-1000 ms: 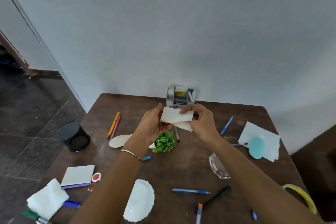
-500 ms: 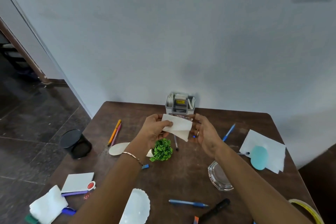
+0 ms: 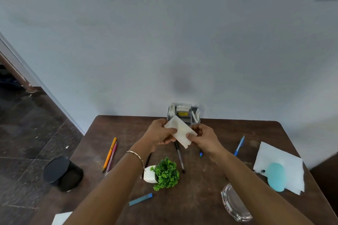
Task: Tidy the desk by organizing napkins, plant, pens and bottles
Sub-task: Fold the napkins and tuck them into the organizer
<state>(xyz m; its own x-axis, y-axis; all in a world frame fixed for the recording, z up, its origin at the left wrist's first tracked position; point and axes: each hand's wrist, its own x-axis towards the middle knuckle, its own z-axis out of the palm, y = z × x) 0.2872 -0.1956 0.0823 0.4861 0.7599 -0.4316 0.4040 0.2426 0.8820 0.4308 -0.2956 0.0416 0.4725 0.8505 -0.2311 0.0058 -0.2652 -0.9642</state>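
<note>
1. Two hands, head view: the left hand [image 3: 159, 133] and the right hand [image 3: 204, 139] each pinch one end of a folded white napkin [image 3: 180, 131], which is held between them above the desk [image 3: 210, 179].
2. Just beyond the fingertips stands a grey organizer [image 3: 183, 113]. White folded pieces sit in its side compartments, so some napkins appear to be stowed already.
3. Apparently still to do:
   - The plant [image 3: 165, 173] lies tipped over, nearer than the left wrist.
   - The orange pen [image 3: 109, 153] and pink pen [image 3: 112, 157] lie left of the left hand.
   - The black pen [image 3: 179, 157] lies beneath both hands.
   - The blue pen [image 3: 239, 145] lies right of the right hand.
4. Farther right of the right hand, loose napkin sheets [image 3: 285, 162] lie under a teal object [image 3: 276, 179], probably a bottle. The task looks to be at an early stage.
</note>
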